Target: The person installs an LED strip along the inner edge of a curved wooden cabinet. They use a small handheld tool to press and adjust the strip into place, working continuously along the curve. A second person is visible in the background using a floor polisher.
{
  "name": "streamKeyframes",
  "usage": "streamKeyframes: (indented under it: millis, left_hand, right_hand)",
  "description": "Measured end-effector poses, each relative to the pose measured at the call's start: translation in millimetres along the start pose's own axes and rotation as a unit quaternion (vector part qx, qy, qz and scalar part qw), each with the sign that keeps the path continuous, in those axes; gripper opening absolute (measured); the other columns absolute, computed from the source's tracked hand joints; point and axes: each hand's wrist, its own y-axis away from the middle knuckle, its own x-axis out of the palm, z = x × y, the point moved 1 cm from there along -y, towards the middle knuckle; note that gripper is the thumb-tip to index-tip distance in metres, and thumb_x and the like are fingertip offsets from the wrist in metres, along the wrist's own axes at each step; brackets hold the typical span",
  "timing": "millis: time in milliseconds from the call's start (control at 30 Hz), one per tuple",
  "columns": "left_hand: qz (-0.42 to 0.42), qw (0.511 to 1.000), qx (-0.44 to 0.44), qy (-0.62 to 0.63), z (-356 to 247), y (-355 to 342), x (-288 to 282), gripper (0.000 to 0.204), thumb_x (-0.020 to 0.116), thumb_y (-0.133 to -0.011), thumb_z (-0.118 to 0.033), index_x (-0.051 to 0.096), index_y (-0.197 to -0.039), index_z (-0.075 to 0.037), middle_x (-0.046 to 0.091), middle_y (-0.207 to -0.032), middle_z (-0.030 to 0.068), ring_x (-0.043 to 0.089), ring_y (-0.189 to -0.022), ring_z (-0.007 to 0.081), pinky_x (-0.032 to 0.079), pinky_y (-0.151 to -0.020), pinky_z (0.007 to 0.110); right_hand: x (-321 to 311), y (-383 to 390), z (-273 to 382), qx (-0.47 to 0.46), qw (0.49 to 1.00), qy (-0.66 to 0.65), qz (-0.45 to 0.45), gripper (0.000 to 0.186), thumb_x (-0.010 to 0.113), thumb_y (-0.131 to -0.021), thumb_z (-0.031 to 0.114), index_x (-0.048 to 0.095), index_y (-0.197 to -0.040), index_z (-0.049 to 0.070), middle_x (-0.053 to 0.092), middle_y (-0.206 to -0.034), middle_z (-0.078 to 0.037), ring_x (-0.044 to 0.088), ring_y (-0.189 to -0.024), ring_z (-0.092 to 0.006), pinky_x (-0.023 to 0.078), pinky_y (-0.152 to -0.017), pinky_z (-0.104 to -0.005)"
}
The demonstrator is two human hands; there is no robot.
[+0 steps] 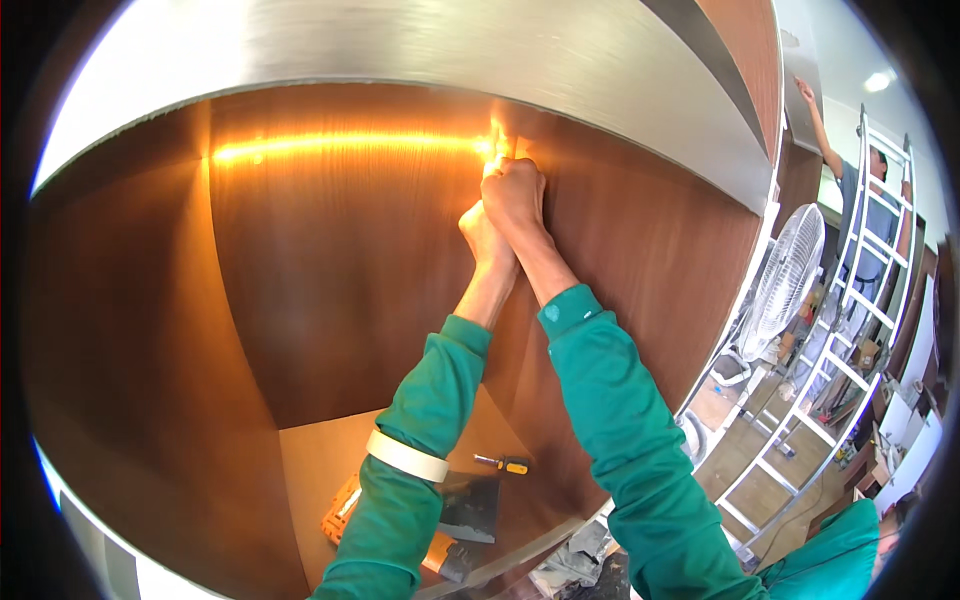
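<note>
A glowing LED light strip [350, 146] runs along the upper back of a brown wooden cabinet [340, 290]. At its right end, my right hand [515, 195] is closed with the fingertips on the bright end of the strip. My left hand [485, 238] sits just below and partly behind it, fingers curled; what it grips is hidden. Both arms reach up in green sleeves. A cream roll of tape [408, 457] circles my left forearm.
On the cabinet floor lie a short yellow-and-black screwdriver [514, 465], a dark flat piece [470, 507] and an orange power tool [342, 508], partly behind my left arm. A metallic panel [440, 45] spans above. To the right stand a fan [790, 270] and a ladder [815, 425] with a person [870, 215].
</note>
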Motion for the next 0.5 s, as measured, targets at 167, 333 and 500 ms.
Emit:
streamKeyframes:
  millis: [167, 333, 500]
  left_hand:
    - [-0.044, 0.997, -0.020, 0.063, 1, 0, 6, 0.025, 0.061, -0.091, -0.013, 0.058, -0.071, 0.001, 0.059, -0.069, 0.0013, 0.051, -0.065, 0.0099, 0.043, -0.058, 0.034]
    - [-0.021, 0.980, -0.053, 0.192, 8, -1, 9, 0.021, 0.060, -0.091, -0.011, 0.058, -0.073, -0.002, 0.060, -0.074, 0.0002, 0.051, -0.068, 0.0096, 0.043, -0.058, 0.033]
    - [0.018, 0.972, -0.069, 0.225, 12, -6, 3, 0.017, 0.056, -0.093, -0.013, 0.060, -0.078, -0.007, 0.060, -0.076, -0.0001, 0.054, -0.067, 0.0101, 0.044, -0.059, 0.032]
  right_hand:
    - [2, -12, -6, -0.045, 0.997, -0.049, 0.036, 0.010, 0.058, -0.075, 0.003, 0.063, -0.076, -0.006, 0.066, -0.080, -0.028, 0.067, -0.076, -0.0385, 0.052, -0.065, -0.0426]
    - [2, -20, -20, -0.043, 0.996, -0.057, 0.050, 0.010, 0.059, -0.072, 0.000, 0.062, -0.076, -0.008, 0.066, -0.079, -0.026, 0.067, -0.080, -0.0390, 0.052, -0.067, -0.0423]
    - [8, -22, -21, -0.004, 0.996, -0.064, 0.065, 0.012, 0.062, -0.072, 0.004, 0.062, -0.071, -0.008, 0.065, -0.079, -0.028, 0.067, -0.080, -0.0413, 0.051, -0.069, -0.0456]
